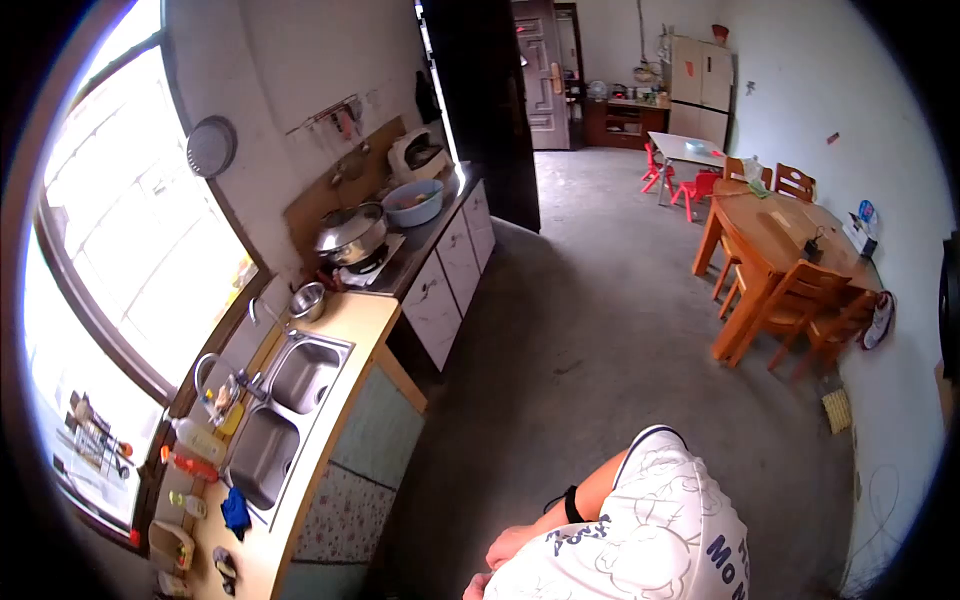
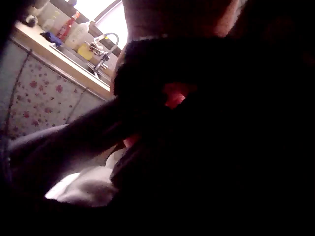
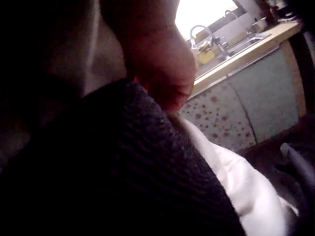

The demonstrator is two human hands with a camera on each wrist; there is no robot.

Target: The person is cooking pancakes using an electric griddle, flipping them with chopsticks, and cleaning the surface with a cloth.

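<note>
At the bottom of the head view, a hand (image 1: 510, 546) with a black band (image 1: 572, 504) on its wrist reaches out from a white printed garment (image 1: 655, 510). A small part of another hand (image 1: 476, 588) shows beside it at the frame's edge. Which is left and which right cannot be told, and most fingers are hidden. Dark fabric (image 2: 142, 69) and bare skin (image 2: 177, 19) fill much of the left wrist view. The right wrist view has part of a hand (image 3: 162, 64) close against dark ribbed fabric (image 3: 133, 142), with white cloth (image 3: 236, 182) beside it.
A double sink (image 1: 265, 455) is set in a wooden counter (image 1: 355, 310) at the left, with bottles and a blue cloth (image 1: 235, 512). Beyond stand a lidded pot (image 1: 352, 235) and a blue basin (image 1: 413, 203). A wooden table (image 1: 790, 225) with chairs is at the right.
</note>
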